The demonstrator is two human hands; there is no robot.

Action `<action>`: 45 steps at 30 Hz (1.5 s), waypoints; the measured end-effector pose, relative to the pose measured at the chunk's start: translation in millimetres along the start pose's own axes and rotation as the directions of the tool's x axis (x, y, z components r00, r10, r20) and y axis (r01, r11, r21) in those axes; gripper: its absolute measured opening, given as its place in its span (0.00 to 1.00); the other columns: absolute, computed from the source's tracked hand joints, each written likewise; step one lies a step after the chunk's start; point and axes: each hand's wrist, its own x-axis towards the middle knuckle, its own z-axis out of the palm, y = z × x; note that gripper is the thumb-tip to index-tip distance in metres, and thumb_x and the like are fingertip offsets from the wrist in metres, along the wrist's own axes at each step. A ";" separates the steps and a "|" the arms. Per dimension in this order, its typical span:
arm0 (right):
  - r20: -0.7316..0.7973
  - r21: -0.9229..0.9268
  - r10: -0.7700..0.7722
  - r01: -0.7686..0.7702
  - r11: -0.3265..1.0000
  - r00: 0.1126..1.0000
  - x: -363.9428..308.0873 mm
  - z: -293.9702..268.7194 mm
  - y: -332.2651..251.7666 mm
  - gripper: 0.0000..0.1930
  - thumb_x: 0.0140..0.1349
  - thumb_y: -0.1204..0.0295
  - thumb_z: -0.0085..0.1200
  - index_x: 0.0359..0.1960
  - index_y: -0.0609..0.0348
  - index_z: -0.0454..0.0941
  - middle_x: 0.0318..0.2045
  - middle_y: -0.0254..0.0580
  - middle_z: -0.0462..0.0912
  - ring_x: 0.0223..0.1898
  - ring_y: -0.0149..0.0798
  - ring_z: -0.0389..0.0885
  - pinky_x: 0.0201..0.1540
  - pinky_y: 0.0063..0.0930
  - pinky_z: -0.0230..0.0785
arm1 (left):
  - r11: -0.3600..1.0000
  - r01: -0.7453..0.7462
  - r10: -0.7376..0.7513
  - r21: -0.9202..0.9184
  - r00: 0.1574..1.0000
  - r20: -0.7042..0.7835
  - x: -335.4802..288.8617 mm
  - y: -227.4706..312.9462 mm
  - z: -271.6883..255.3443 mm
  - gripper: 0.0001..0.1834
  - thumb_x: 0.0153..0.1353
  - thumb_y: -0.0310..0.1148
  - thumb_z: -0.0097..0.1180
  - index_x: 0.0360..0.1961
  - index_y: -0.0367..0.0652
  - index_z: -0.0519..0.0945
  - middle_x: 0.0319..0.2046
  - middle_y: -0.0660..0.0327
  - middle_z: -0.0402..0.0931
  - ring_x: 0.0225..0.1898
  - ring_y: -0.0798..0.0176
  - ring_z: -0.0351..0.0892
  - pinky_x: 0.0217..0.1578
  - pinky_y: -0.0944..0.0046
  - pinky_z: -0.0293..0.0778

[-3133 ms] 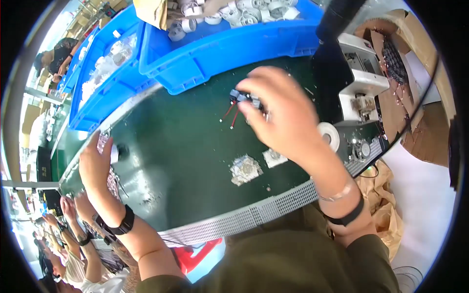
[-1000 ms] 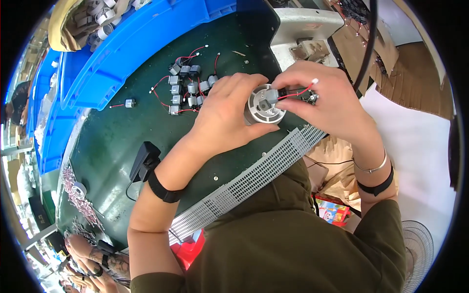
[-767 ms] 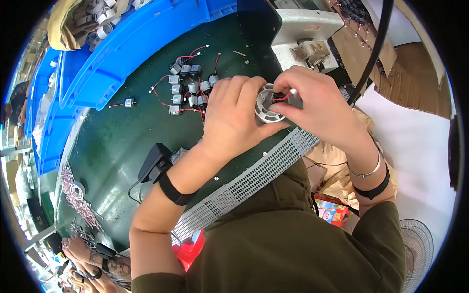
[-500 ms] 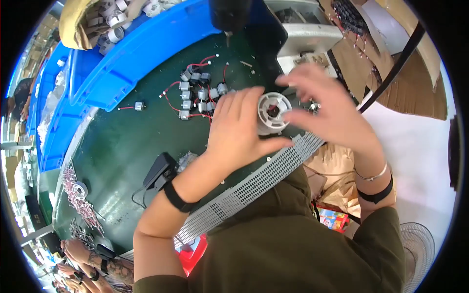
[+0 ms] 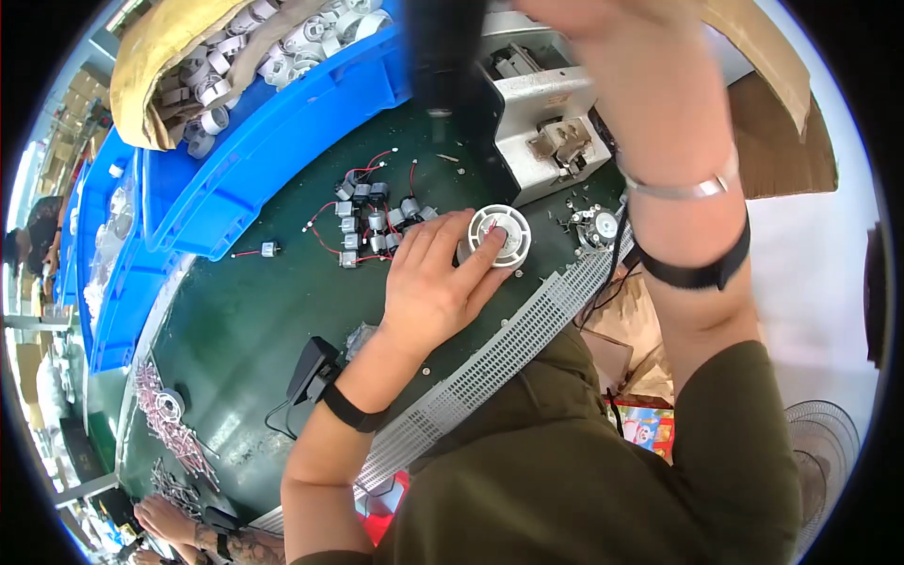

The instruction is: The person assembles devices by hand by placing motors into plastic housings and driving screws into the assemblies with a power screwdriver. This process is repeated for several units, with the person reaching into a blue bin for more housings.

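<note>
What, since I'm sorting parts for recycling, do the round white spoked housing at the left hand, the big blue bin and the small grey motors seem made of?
Round white spoked housing: probably moulded plastic, satin, given its even colour and thin spokes. Big blue bin: likely smooth plastic, with moulded corner ribs. Small grey motors: apparently metal-cased, from their silvery look; dark ends possibly plastic.

bright indoor light, far left washed out, pale glare on green tabletop, right hand motion-blurred at top edge, dark pole soft, left hand fairly sharp, fisheye bend, black corners, bluish rim fringe
</note>
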 end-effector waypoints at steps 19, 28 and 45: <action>-0.631 -0.370 -0.179 -0.090 0.924 0.754 -128.6 -51.3 -5.5 0.17 0.57 0.70 0.56 0.43 0.69 0.67 0.20 0.41 0.73 0.19 0.35 0.74 0.24 0.26 0.69 | 0.996 0.028 -0.023 -0.080 0.998 0.056 2.0 -2.1 3.9 0.25 0.36 0.31 0.70 0.42 0.43 0.81 0.45 0.48 0.74 0.39 0.51 0.78 0.37 0.60 0.75; -0.637 -0.433 -0.210 -0.119 0.894 0.742 -132.5 -46.9 -2.3 0.19 0.57 0.70 0.55 0.44 0.70 0.64 0.20 0.41 0.72 0.18 0.34 0.72 0.25 0.25 0.69 | 0.992 0.056 -0.055 -0.112 0.998 0.016 2.1 -0.3 6.3 0.22 0.37 0.37 0.71 0.38 0.45 0.82 0.42 0.51 0.76 0.37 0.53 0.77 0.36 0.57 0.74; -0.477 0.012 0.039 -0.037 0.999 0.878 -114.8 8.7 -8.9 0.23 0.62 0.57 0.48 0.48 0.66 0.64 0.22 0.37 0.74 0.21 0.35 0.77 0.25 0.31 0.71 | 0.998 0.039 -0.041 -0.056 0.999 -0.026 3.2 -1.9 6.3 0.19 0.38 0.37 0.69 0.36 0.49 0.81 0.41 0.57 0.75 0.32 0.56 0.75 0.36 0.59 0.73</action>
